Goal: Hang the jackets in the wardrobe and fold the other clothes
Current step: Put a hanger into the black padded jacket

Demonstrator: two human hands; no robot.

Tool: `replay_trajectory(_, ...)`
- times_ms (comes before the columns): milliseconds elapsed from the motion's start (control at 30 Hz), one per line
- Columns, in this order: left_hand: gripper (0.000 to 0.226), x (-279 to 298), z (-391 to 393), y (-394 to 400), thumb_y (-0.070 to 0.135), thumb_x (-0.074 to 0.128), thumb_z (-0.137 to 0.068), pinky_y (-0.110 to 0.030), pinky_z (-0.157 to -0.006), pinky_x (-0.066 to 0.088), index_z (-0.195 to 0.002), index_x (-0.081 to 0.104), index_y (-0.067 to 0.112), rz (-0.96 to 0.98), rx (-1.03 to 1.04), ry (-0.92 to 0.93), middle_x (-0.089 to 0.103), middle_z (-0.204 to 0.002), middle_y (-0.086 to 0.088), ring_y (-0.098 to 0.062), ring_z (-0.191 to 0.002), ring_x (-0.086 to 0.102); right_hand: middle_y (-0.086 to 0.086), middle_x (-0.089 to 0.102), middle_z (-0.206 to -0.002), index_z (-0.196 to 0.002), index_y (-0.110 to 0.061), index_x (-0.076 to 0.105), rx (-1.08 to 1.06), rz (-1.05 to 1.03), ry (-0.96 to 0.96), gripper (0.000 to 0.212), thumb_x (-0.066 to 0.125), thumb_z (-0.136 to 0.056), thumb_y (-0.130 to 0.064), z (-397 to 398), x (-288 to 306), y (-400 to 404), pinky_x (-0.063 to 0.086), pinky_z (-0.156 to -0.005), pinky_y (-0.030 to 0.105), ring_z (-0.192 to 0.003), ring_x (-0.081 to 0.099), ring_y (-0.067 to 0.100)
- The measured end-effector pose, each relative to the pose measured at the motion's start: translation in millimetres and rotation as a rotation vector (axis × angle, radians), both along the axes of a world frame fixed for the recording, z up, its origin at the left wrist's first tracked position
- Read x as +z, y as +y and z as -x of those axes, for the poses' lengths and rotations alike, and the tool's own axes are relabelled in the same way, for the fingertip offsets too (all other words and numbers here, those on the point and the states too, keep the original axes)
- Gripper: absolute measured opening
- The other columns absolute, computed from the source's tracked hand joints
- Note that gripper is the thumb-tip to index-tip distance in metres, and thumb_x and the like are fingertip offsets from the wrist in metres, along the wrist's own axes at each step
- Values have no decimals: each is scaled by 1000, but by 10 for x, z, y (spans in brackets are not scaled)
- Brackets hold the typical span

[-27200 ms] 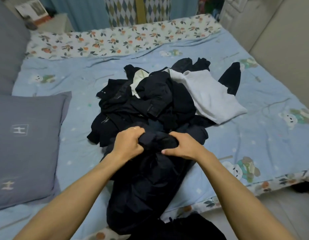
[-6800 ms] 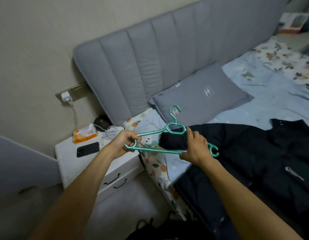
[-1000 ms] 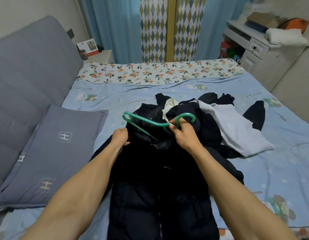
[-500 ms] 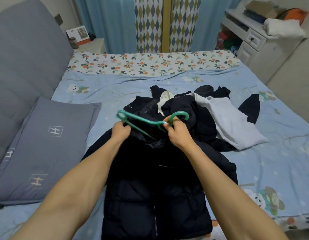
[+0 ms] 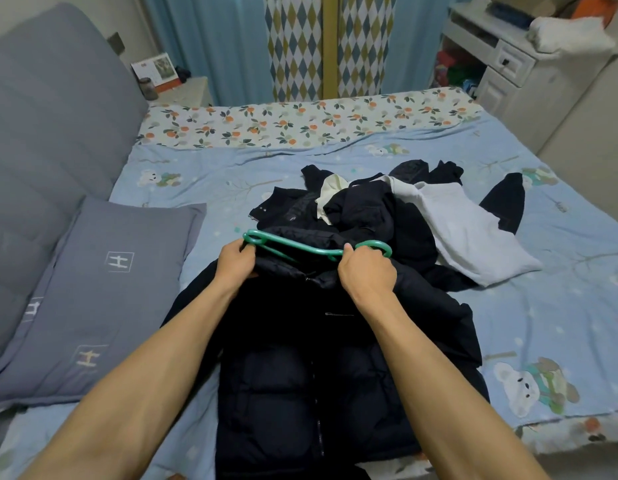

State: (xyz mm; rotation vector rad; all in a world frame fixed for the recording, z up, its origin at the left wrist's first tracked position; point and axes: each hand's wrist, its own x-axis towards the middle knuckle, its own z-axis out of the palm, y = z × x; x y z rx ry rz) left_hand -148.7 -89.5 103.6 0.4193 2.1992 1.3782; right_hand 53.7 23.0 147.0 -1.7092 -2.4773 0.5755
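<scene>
You hold a green plastic hanger at the collar of a dark quilted puffer jacket spread on the blue bear-print bedsheet, left hand and right hand gripping it, piled dark clothes beyond

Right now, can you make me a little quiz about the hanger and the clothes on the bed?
1. True or false: the green hanger lies at the collar of the dark puffer jacket.
2. Which hand grips the hanger's hook end? A. left hand B. right hand
3. Fill in: the pale garment lies on the pile to the jacket's ____.

Key: 1 true; 2 B; 3 right.
</scene>
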Motion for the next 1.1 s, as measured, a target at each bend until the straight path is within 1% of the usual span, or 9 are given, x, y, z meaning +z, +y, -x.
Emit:
replay_trajectory(133,24,-6,-71,-57,19,48,-98,-30,-58,57,-84,66,13,-8,11,7,65,-79,-6,-19,-72,65,16,62,-119,-118,-5,58,85,33,-78,42,47,-99,-41,-24,149,39,43,-73,37,-108,61,37)
replay_trajectory(233,25,23,-132,-61,14,48,-95,-23,-49,52,-75,63,16,-11,16,30,62,-70,-2,-13,-63,60,19,62,-110,-106,-5,61,269,-26,124,35,57,-94,-38,116,222,-73,43,-74,37,-102,60,40)
replay_trajectory(400,26,110,-216,-88,9,48,-92,-21,-46,48,-71,62,15,21,-19,81,58,-63,0,-11,-56,56,8,55,-128,-136,-17,56,655,2,298,40,56,-98,-31,331,113,-200,44,-96,42,-118,49,30)
replay_trajectory(567,23,173,-237,-149,9,49,-93,-23,-46,52,-73,59,11,40,-48,79,56,-69,-6,-16,-61,57,8,61,-118,-130,-16,62,674,-3,397,34,56,-98,-28,403,-35,-169,46,-91,44,-110,57,30)
replay_trajectory(667,19,217,-254,-166,10,50,-94,-24,-50,55,-79,63,9,65,-96,102,58,-72,-6,-15,-61,59,9,65,-117,-127,-18,64,685,46,361,31,55,-99,-27,404,-84,-120,48,-90,42,-111,58,31)
replay_trajectory(800,16,307,-253,-226,10,52,-93,-40,-67,61,-86,64,3,122,-172,216,61,-78,-12,-25,-68,62,10,67,-111,-119,-21,68,666,51,272,25,55,-99,-28,407,-108,-51,50,-80,39,-107,59,33)
replay_trajectory(933,13,461,-307,-256,16,58,-90,-36,-75,49,-84,66,9,151,-238,439,66,-78,-9,-27,-79,62,12,67,-89,-89,-15,69,673,30,260,18,57,-95,-27,487,-51,-82,47,-68,36,-91,61,36)
replay_trajectory(1033,9,518,-343,-301,17,63,-91,-32,-87,47,-93,68,10,62,-337,481,65,-95,-5,-18,-95,60,14,70,-91,-93,-15,70,680,59,348,16,64,-92,-29,524,13,-128,51,-74,41,-91,62,36)
replay_trajectory(1100,3,505,-330,-355,22,65,-92,-21,-82,45,-94,63,21,61,-483,423,61,-92,4,-6,-90,56,13,71,-95,-97,-16,69,667,86,380,16,67,-90,-30,504,15,-144,52,-77,42,-93,63,34)
